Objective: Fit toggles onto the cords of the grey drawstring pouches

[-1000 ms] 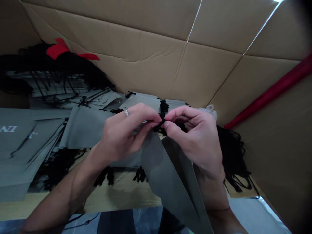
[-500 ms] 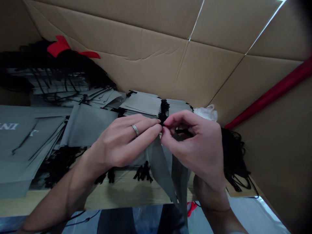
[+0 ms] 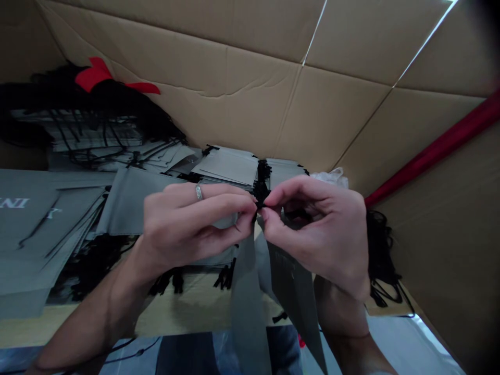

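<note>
My left hand [image 3: 199, 224], with a ring on one finger, pinches a short bit of black cord [image 3: 260, 204]. Close against it, my right hand [image 3: 318, 232] grips the same cord between thumb and forefinger. A grey drawstring pouch [image 3: 250, 307] hangs below the fingertips, its panels spread apart, with faint pale lettering on the right one. How the cord is joined to the pouch is hidden by my fingers. Behind my hands lie stacks of flat grey pouches [image 3: 226, 165] with bunched black cord ends.
More grey pouches [image 3: 23, 245] with white lettering cover the left side. A heap of black cords [image 3: 128, 104] with a red strip [image 3: 94, 78] sits at the back left. Black cords [image 3: 380, 255] lie at the right. Cardboard walls [image 3: 250, 94] enclose the wooden table [image 3: 187, 315].
My left hand has turned from lying flat over the cord to pinching it with the thumb showing. The hanging panels have swung wider apart, and my right hand has shifted slightly right.
</note>
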`<state>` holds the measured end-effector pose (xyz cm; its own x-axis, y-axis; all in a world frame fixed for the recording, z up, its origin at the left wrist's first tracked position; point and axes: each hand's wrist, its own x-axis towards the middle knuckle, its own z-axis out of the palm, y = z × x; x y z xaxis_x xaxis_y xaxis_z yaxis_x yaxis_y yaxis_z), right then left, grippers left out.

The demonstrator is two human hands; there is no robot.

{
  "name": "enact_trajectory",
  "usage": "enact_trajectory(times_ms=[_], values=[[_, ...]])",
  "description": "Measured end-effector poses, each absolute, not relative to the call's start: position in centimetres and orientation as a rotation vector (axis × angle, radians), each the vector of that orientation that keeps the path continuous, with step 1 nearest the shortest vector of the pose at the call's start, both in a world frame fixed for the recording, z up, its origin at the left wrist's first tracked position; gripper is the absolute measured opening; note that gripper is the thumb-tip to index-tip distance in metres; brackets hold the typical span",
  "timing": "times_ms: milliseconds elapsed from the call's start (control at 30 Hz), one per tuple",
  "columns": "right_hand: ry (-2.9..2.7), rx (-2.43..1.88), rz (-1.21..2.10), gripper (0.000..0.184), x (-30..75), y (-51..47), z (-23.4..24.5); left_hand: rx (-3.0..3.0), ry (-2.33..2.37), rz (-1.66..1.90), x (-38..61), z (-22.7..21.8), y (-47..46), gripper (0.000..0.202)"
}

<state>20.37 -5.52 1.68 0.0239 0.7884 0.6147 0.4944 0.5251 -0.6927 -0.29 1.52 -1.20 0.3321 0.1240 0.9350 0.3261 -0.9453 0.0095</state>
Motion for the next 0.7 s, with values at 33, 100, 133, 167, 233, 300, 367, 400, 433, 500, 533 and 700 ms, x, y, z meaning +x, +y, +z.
enact_trajectory(times_ms=[33,100,133,167,233,300,367,400,433,500,533,700], values=[[-1.622,-1.100,0.329,0.020,20.4,-5.6,1.7,-2.411,-0.441,-1.707,-0.2,-1.1,1.4,0.013],[-1.606,-1.080,0.335,0.020,20.4,-5.6,1.7,-2.433,-0.467,-1.794,0.0,-1.1,1.3,0.014],[-1.600,-1.073,0.337,0.020,20.4,-5.7,1.7,-2.459,-0.464,-1.847,0.0,-1.1,1.3,0.015],[-1.593,-1.068,0.341,0.020,20.3,-5.7,1.8,-2.488,-0.459,-1.909,0.1,-1.1,1.4,0.015],[-1.579,-1.059,0.354,0.019,20.3,-5.6,1.8,-2.557,-0.436,-2.031,0.4,-1.1,1.6,0.014],[-1.554,-1.046,0.358,0.018,20.3,-5.6,1.8,-2.664,-0.370,-2.141,0.7,-1.0,2.0,0.013],[-1.521,-1.037,0.334,0.019,20.2,-5.4,1.7,-2.868,-0.331,-2.201,1.0,-0.9,2.4,0.010],[-1.509,-1.031,0.309,0.019,20.2,-5.4,1.7,-3.016,-0.335,-2.180,1.1,-0.8,2.6,0.010],[-1.504,-1.026,0.278,0.019,20.2,-5.4,1.6,-3.182,-0.363,-2.109,1.1,-0.7,2.7,0.012],[-1.522,-1.004,0.214,0.021,20.3,-5.3,1.5,-3.482,-0.439,-1.854,1.1,-0.4,2.9,0.023],[-1.543,-0.983,0.185,0.022,20.5,-5.3,1.5,-3.580,-0.493,-1.714,1.0,-0.2,2.8,0.031],[-1.756,-0.895,0.067,0.024,22.4,-4.9,1.8,-3.619,-0.620,-1.435,0.1,0.6,2.3,0.043]])
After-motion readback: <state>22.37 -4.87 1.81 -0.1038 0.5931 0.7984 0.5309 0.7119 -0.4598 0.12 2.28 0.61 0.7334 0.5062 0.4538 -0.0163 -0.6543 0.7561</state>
